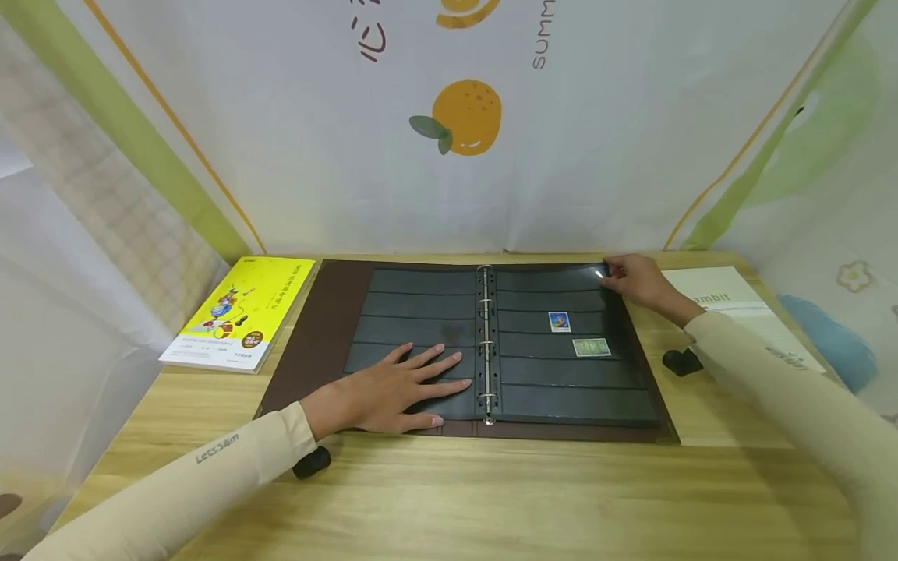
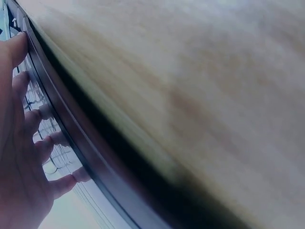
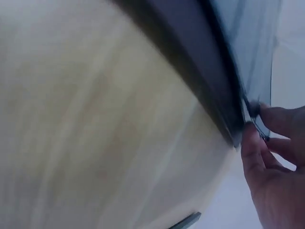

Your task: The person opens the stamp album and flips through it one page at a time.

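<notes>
A brown ring-bound stamp album (image 1: pixel 305 343) lies spread on the wooden table, its black pages divided into strip pockets. My left hand (image 1: pixel 393 389) rests flat on the lower left page, fingers spread toward the metal rings (image 1: pixel 486 343). At the far right corner, my right hand (image 1: pixel 634 279) pinches a black page (image 1: pixel 571 397) between thumb and fingers. The right wrist view shows this page corner (image 3: pixel 259 121) slightly lifted from the cover. Two stamps sit in the right page's pockets: a blue one (image 1: pixel 558 322) and a green one (image 1: pixel 592 347).
A yellow book (image 1: pixel 245 312) lies left of the album on the table (image 1: pixel 491 499). To the right, a pale book or pad (image 1: pixel 744 312) lies partly under my right sleeve. A white printed curtain (image 1: pixel 337 179) hangs behind the table.
</notes>
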